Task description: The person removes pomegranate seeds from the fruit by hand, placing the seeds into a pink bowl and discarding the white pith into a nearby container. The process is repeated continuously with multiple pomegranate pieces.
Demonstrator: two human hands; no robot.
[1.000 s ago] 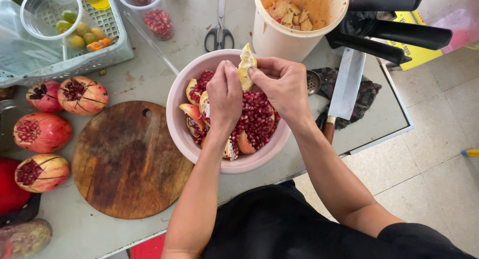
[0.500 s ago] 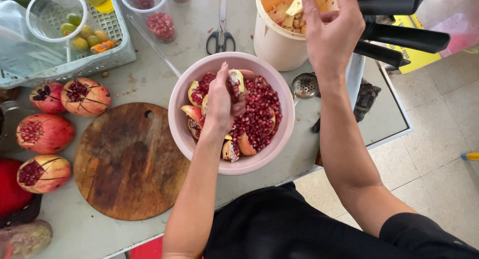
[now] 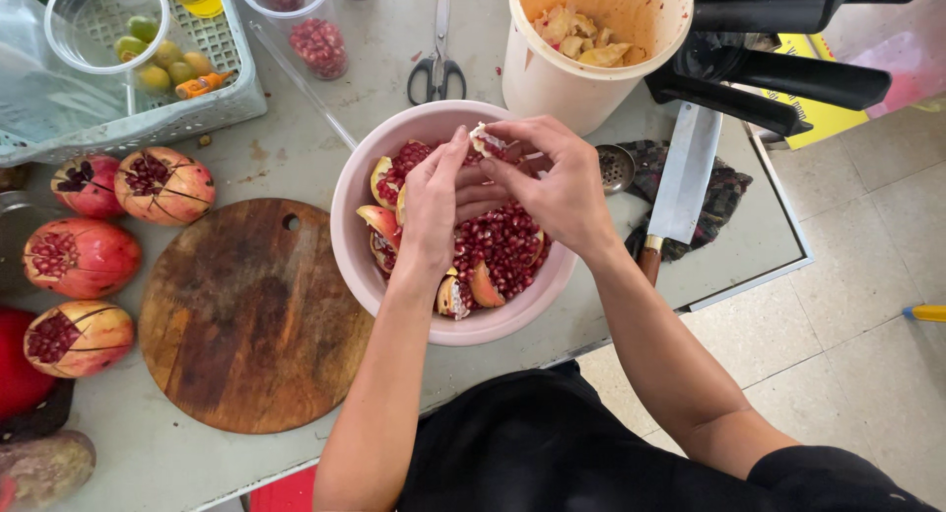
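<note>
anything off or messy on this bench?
Mostly tidy. The cleaver lies at the table's right edge, its handle past the edge. Both hands, left hand and right hand, work a pomegranate piece over the pink bowl.

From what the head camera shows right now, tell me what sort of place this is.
Probably a fruit or juice stall's prep counter. Both hands work a pomegranate piece over a pink bowl of seeds, with opened pomegranates, a round cutting board and a cleaver alongside.

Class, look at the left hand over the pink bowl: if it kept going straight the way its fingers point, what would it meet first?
The left hand points up-frame; past the pomegranate piece it would probably meet the pink bowl far rim, then the scissors. Depth is unclear.
</note>
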